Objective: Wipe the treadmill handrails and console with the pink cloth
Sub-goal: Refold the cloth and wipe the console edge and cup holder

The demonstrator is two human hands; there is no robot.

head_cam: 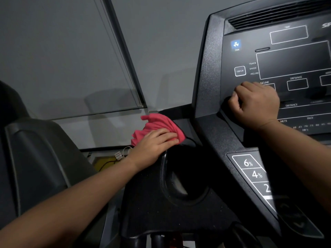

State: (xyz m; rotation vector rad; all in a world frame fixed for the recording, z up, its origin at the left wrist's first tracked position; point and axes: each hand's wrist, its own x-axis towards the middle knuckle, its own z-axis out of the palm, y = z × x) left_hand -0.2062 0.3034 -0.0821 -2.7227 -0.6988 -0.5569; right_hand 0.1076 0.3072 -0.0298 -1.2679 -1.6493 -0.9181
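Left hand, fingers laid straight and flat, pressing the pink cloth onto the upper rim of the black cup-holder tray left of the treadmill console; cloth bunched, spilling out toward 11 o'clock from under the fingers. Right hand at 2 o'clock from the cloth, curled into a loose fist holding nothing, knuckles resting against the dark display panel near the "INCLINE" label. Keypad marked 6%, 4% at 5 o'clock from the cloth. Blue fan button toward the panel's 10 o'clock corner. Another machine's grey housing at 9 o'clock.
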